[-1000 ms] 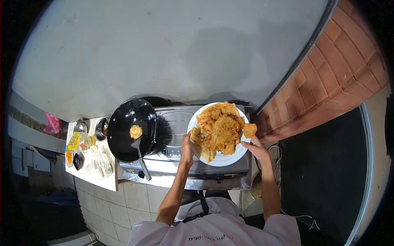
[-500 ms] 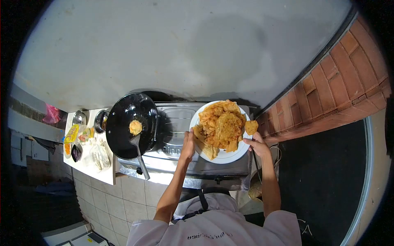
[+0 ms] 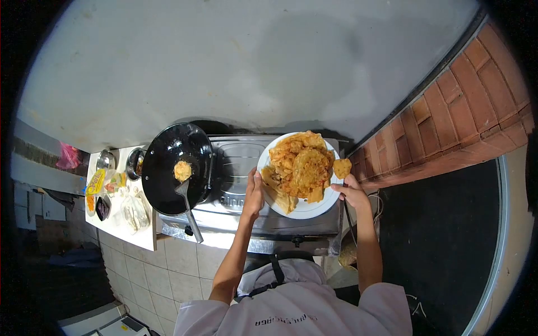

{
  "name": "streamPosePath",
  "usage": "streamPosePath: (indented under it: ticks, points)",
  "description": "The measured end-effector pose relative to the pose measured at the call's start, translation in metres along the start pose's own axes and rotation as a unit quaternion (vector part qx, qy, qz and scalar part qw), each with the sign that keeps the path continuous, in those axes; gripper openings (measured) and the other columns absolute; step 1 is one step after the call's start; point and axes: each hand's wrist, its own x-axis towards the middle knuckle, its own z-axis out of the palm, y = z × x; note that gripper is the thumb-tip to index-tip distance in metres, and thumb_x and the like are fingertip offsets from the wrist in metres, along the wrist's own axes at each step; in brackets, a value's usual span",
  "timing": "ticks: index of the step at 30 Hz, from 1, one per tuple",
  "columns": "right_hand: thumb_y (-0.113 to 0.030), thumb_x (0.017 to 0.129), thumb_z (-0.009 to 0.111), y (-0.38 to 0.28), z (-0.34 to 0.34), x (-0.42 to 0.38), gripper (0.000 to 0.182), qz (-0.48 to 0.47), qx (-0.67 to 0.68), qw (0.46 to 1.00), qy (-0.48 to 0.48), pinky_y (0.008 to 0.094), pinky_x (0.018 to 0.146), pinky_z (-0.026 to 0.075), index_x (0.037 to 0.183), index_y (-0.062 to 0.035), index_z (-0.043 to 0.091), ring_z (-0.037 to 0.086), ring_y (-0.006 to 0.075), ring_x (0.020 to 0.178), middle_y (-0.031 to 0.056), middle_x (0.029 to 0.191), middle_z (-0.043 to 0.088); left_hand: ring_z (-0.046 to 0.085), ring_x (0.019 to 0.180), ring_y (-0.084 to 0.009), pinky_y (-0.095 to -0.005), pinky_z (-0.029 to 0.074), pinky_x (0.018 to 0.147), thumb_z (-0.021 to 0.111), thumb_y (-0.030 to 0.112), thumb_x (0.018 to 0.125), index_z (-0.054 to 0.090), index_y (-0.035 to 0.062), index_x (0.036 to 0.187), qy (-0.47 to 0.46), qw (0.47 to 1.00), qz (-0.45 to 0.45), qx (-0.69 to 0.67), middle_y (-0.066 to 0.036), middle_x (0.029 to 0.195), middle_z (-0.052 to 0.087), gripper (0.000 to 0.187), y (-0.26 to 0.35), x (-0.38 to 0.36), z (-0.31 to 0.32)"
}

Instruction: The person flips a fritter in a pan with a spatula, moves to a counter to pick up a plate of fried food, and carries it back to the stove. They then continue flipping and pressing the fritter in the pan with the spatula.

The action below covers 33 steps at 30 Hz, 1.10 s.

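Observation:
A white plate heaped with golden-brown fried food is held between my two hands over the right side of the stove. My left hand grips its left rim, with the fingers partly hidden beneath. On the opposite rim, my right hand clasps the edge with the thumb on top. Just above those right fingers, one loose fried piece overhangs the rim. To the left, a black wok has a small fried patty in it and a metal spatula leaning over its near edge.
The steel stove stands against a grey wall. A white table at left bears metal bowls, a yellow packet and a clear plastic bag. A brick ledge borders the right side.
The plate and both hands sit slightly higher in view, and the whole scene has shifted a little up and left. My hold on the plate is the same.

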Motion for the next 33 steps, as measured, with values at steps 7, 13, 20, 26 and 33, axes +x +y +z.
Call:
streamPosePath:
  ticks: [7, 13, 20, 26, 33]
  points:
    - [-0.003, 0.085, 0.067, -0.006, 0.0, -0.011, 0.039, -0.043, -0.005, 0.999, -0.016, 0.0209, 0.047, 0.038, 0.119, -0.0049, 0.049, 0.051, 0.0072, 0.064, 0.0023, 0.092, 0.057, 0.046, 0.121, -0.022, -0.0315, 0.036, 0.101, 0.035, 0.036, 0.102, 0.034, -0.0035, 0.138, -0.038, 0.999, 0.025, -0.029, -0.017, 0.131, 0.048, 0.053, -0.01, 0.001, -0.009]
    - [-0.017, 0.093, 0.061, -0.014, -0.014, -0.023, 0.032, -0.038, 0.008, 0.997, 0.071, 0.0231, 0.054, 0.042, 0.119, -0.0038, 0.05, 0.054, 0.0101, 0.068, 0.0037, 0.089, 0.057, 0.06, 0.081, -0.0113, -0.0226, 0.049, 0.06, 0.037, 0.023, 0.103, 0.036, -0.0004, 0.137, -0.015, 0.997, -0.044, -0.065, -0.012, 0.105, 0.062, 0.042, -0.016, -0.003, -0.011]
    - [-0.021, 0.095, 0.058, -0.022, -0.007, -0.01, 0.022, -0.079, -0.031, 0.979, 0.187, 0.0223, 0.049, 0.041, 0.104, -0.0014, 0.058, 0.054, 0.0085, 0.061, 0.003, 0.08, 0.057, 0.06, 0.072, -0.0112, -0.0256, 0.051, 0.057, 0.043, 0.015, 0.101, 0.035, 0.0009, 0.139, -0.017, 0.998, -0.045, -0.038, -0.011, 0.095, 0.064, 0.042, -0.03, -0.001, -0.017]
    - [-0.015, 0.094, 0.059, -0.015, 0.001, -0.001, 0.014, -0.139, -0.068, 0.959, 0.237, 0.022, 0.047, 0.04, 0.092, -0.0006, 0.059, 0.052, 0.0072, 0.057, -0.0003, 0.07, 0.055, 0.061, 0.088, -0.0195, -0.0337, 0.055, 0.066, 0.042, 0.015, 0.101, 0.034, 0.0002, 0.138, -0.011, 0.998, -0.06, -0.035, -0.016, 0.108, 0.059, 0.041, -0.026, -0.007, -0.015]
    - [-0.007, 0.091, 0.058, -0.024, 0.019, -0.019, 0.007, -0.123, -0.126, 0.955, 0.237, 0.0215, 0.048, 0.039, 0.088, -0.0005, 0.059, 0.052, 0.0065, 0.058, 0.0008, 0.07, 0.057, 0.061, 0.072, -0.0129, -0.0272, 0.052, 0.054, 0.042, 0.016, 0.101, 0.041, -0.0014, 0.133, 0.013, 0.999, -0.044, -0.028, -0.012, 0.094, 0.064, 0.037, -0.032, -0.014, -0.013]
